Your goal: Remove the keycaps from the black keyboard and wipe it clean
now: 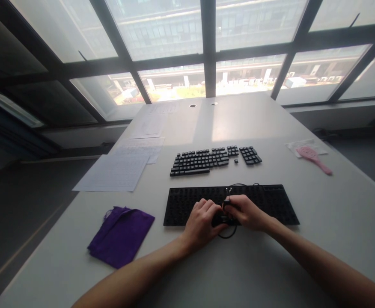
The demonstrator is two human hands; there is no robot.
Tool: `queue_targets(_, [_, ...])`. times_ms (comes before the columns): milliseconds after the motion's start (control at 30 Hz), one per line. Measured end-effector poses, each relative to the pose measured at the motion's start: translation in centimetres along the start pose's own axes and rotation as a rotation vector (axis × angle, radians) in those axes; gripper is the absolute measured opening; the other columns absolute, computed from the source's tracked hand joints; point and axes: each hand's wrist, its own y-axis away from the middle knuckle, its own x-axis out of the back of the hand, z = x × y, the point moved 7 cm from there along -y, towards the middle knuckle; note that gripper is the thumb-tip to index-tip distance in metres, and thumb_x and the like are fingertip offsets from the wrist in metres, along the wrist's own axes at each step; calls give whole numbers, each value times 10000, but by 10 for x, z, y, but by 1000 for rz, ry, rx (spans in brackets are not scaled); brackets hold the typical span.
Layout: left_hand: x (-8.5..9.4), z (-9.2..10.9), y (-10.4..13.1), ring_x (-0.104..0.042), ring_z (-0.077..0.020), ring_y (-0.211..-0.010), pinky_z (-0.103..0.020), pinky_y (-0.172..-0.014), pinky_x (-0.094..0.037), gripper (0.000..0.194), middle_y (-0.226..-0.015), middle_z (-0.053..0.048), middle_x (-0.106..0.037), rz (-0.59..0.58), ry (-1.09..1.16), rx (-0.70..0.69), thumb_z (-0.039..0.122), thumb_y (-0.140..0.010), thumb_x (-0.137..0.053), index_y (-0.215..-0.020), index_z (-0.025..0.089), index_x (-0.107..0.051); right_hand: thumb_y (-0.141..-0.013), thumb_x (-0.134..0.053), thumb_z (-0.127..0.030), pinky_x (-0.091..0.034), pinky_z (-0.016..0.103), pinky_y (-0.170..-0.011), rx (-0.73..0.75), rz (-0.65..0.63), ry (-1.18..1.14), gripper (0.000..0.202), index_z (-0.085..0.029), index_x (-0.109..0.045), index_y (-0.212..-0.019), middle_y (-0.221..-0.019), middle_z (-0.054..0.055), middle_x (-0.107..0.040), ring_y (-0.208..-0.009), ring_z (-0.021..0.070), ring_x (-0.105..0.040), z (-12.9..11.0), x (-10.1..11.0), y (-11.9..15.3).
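A black keyboard base (187, 199) without its keycaps lies across the table in front of me. Over its middle, my right hand (243, 210) pinches a wire keycap puller (228, 191), whose thin metal prongs stick up past the fingers. My left hand (203, 219) is curled right beside it, thumb and fingertips closed around something dark that I cannot make out. Below the hands, a thin dark loop (227, 236) hangs over the keyboard's near edge. Behind the base, loose black keycaps (200, 160) lie in keyboard order, with one single keycap (236, 161) apart.
A folded purple cloth bag (121, 235) lies at the left. Several paper sheets (113, 173) cover the table's left side. At the right a pink hairbrush (314, 159) rests partly on a clear plastic wrapper (292, 147). Large windows stand beyond the table's far edge.
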Motion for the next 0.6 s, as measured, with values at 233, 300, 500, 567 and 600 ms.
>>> queue_targets(233, [4, 4, 0, -519, -240, -922, -375, -805, -397, 323, -961, -48, -638, 16, 13, -26, 469, -791, -762, -967, 228, -639, -962, -521, -138, -470, 267, -675, 174, -157, 171, 180, -163, -647, -836, -865, 54, -622, -746, 153, -577, -22, -5, 5])
queue_targets(300, [6, 7, 1, -519, -237, -919, -374, -798, -390, 353, -949, -44, -639, 4, 19, -31, 487, -770, -778, -982, 235, -652, -971, -511, -140, -468, 262, -675, 184, -159, 195, 188, -166, -662, -862, -884, 56, -619, -749, 148, -578, -24, -5, 7])
queue_targets(500, [6, 12, 0, -536, -216, -896, -375, -774, -361, 212, -920, -39, -655, 30, -45, -86, 416, -856, -706, -905, 216, -656, -975, -497, -126, -420, 260, -650, 240, -194, 309, 233, -166, -629, -787, -809, 38, -562, -717, 142, -526, -30, -10, 11])
queue_targets(567, [3, 11, -1, -541, -204, -876, -364, -763, -360, 155, -893, -30, -655, 41, -41, -91, 365, -873, -689, -857, 215, -652, -972, -494, -118, -418, 263, -654, 244, -188, 328, 202, -166, -624, -825, -825, 45, -568, -725, 146, -521, -31, -11, 11])
queue_targets(600, [2, 9, -2, -543, -200, -869, -357, -756, -362, 150, -887, -28, -653, 43, -29, -90, 359, -869, -692, -847, 216, -652, -968, -510, -127, -419, 266, -661, 243, -181, 335, 168, -166, -622, -848, -840, 49, -574, -735, 150, -524, -31, -12, 11])
